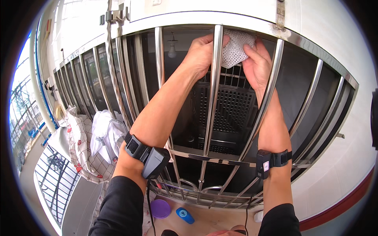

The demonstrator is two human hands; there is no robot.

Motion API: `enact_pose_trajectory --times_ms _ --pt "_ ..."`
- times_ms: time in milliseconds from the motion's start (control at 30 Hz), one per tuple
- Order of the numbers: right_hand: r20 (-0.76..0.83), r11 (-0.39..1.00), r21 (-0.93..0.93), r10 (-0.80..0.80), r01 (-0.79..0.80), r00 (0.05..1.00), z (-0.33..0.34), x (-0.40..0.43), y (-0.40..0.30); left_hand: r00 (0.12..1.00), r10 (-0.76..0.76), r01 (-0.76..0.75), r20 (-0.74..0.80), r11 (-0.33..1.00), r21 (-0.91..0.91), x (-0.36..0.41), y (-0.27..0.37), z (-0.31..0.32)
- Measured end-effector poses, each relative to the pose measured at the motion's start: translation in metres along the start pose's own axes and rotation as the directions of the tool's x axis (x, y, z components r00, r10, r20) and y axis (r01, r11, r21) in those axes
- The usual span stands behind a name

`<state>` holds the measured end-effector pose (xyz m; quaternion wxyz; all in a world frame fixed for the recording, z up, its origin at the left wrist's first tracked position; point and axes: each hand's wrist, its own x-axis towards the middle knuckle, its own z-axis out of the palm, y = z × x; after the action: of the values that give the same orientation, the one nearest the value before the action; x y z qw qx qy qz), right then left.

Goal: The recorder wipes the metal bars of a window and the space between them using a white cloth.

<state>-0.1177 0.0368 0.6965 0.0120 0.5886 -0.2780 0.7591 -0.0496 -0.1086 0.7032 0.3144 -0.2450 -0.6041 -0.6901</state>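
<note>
Both of my arms reach between the shiny metal bars (213,97) of a window grille. My left hand (203,54) pinches the left edge of a white mesh cloth (234,48), its fingertips partly behind a bar. On the cloth's right edge my right hand (257,62) has thumb and fingers closed on it. The cloth hangs just below the grille's top rail, and its upper part is partly hidden. Behind and below it, inside the dark opening, is a black perforated plastic panel (227,109). Black devices are strapped to both forearms.
A light bulb (172,50) hangs inside. Checked fabric (79,147) and a white cloth (107,132) hang at left, near a twisted cord (110,59). Below are a purple round lid or basin (160,209) and a blue bottle (185,215). A white wall (333,165) borders the right.
</note>
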Motion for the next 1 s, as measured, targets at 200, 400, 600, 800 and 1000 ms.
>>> enact_pose_trajectory --times_ms 200,400,600,800,1000 --pt "0.077 0.992 -0.033 0.124 -0.122 0.989 0.004 0.007 0.011 0.916 0.258 -0.267 -0.308 0.964 0.014 0.000 -0.011 0.005" --pt "0.164 0.963 -0.132 0.256 -0.236 0.953 0.009 0.014 0.011 0.828 0.348 -0.319 -0.439 0.937 0.140 0.003 -0.011 -0.003" --pt "-0.250 0.973 0.016 0.228 -0.231 0.941 -0.013 -0.055 -0.034 0.859 0.218 -0.244 -0.463 0.970 0.005 0.000 -0.009 0.002" --pt "-0.068 0.514 -0.846 -0.371 0.144 0.926 0.059 -0.147 -0.049 0.850 0.297 -0.311 -0.435 0.950 0.039 0.007 -0.015 -0.006" --pt "-0.259 0.805 -0.591 -0.249 0.051 0.933 0.084 -0.058 -0.011 0.918 0.111 -0.060 -0.380 0.988 0.145 -0.013 0.013 0.000"
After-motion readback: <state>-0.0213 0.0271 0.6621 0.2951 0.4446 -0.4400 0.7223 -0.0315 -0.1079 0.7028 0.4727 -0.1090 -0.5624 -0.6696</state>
